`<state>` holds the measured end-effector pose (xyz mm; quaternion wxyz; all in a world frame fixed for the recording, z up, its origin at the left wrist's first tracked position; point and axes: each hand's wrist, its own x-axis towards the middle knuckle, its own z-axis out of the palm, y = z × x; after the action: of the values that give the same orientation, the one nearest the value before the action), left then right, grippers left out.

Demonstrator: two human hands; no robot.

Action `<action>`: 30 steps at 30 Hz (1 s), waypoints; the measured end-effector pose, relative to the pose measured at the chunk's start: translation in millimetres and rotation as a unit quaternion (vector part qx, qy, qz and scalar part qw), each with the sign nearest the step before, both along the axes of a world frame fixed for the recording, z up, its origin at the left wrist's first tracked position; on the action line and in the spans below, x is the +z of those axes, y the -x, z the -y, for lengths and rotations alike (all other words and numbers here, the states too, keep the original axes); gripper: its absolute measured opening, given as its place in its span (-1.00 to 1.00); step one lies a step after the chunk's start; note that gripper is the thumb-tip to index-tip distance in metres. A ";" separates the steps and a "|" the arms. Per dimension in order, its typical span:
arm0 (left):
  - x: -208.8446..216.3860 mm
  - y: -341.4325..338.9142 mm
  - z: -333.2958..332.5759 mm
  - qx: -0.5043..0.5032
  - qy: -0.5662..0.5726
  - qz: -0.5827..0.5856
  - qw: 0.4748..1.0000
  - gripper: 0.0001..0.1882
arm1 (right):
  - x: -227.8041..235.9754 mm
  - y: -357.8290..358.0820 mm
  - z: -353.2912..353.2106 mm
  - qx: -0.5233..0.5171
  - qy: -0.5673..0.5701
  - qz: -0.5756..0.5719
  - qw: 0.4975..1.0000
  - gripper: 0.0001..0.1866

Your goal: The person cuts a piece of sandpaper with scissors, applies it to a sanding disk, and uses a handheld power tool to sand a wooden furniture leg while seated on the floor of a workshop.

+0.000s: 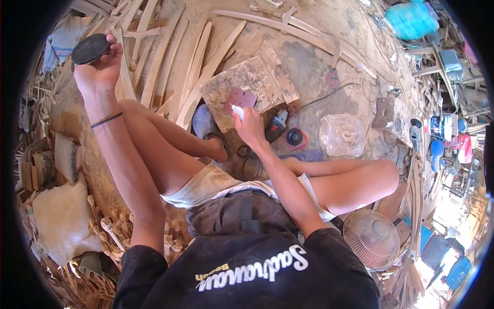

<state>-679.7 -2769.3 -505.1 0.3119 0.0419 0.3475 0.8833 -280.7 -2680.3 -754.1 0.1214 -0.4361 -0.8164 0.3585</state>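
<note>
My left hand (100,76) is raised at the far left, its fingers wrapped round the edge of a flat black round disc (90,49). In the middle, my right hand (251,127) grips a small white bottle (238,112), its narrow tip tilted over a reddish-brown sheet (246,98) that looks like sandpaper. That sheet lies on a worn, dusty wooden block (265,77) on the floor between my legs. The bottle's tip is close to the sheet; whether they touch, I cannot tell.
Right of the block lie a power tool (278,122) with a cord, a black round part (294,136) and a clear plastic bag (342,135). Long curved wooden pieces (198,62) spread across the far floor. A fan (371,240) stands behind my right knee; carved sticks (121,232) crowd my left side.
</note>
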 end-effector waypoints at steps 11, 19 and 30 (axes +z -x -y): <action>2.7 -3.0 -2.0 0.028 0.016 -0.001 0.999 -0.56 | 9.5 -15.0 11.5 -0.003 0.014 -0.008 1.000 -0.62; 0.7 2.6 1.0 -0.007 -0.019 -0.001 1.000 -0.58 | 14.5 -25.4 9.7 -0.023 0.043 0.026 0.998 -0.59; -0.9 8.1 1.4 -0.028 -0.034 0.014 0.999 -0.57 | 7.5 -48.7 10.4 -0.035 0.019 0.046 0.998 -0.60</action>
<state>-687.8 -2770.6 -506.0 0.3403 0.0496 0.3111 0.8860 -232.0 -2690.8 -746.6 0.0882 -0.4828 -0.7985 0.3486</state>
